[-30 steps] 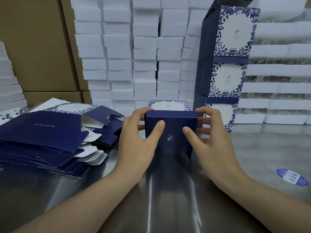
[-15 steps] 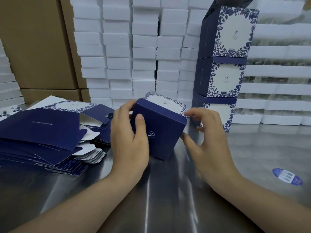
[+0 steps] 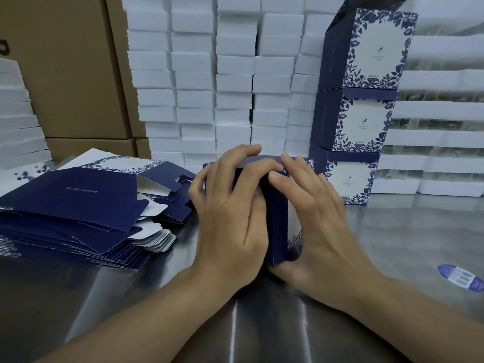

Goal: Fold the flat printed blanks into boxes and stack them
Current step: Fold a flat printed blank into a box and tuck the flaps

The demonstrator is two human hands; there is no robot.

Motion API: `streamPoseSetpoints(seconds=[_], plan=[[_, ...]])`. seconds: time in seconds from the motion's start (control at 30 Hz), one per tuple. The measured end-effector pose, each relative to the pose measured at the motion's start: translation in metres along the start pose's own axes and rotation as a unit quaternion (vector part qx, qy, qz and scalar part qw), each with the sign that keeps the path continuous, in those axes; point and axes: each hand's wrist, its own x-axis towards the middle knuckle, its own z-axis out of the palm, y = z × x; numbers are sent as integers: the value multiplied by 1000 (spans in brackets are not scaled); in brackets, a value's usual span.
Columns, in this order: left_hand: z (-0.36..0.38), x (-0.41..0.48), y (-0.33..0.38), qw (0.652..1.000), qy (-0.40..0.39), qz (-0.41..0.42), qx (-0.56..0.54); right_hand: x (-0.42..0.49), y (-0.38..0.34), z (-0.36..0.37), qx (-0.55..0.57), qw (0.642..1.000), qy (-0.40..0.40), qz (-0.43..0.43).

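left hand [image 3: 230, 224] and right hand [image 3: 322, 226] clasp folded box [image 3: 277, 221].

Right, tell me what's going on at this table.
A person clasps a folded blue box on the steel table, left grip and right grip wrapped round its sides. A pile of flat blanks lies to the left; three finished boxes stand stacked behind on the right.

Steel table [image 3: 392, 244]: blanks [image 3: 78, 205] left, folded box [image 3: 277, 218] centre, stack [image 3: 351, 127] and label [image 3: 461, 278] right.
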Motion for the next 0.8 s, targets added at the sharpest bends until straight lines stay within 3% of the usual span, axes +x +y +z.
streamPoseSetpoints(seconds=[0.2, 0.47, 0.67, 0.8], plan=[[3, -1, 0, 999, -36, 4, 6, 3, -1, 1, 109, 991, 54, 51], [4, -9, -1, 993, -113, 32, 7, 6, 3, -3, 203, 942, 124, 235], [6, -6, -5, 999, -52, -2, 1, 6, -4, -5, 179, 943, 130, 249], [6, -4, -14, 993, -15, -104, -58, 3, 0, -5, 180, 948, 86, 247]])
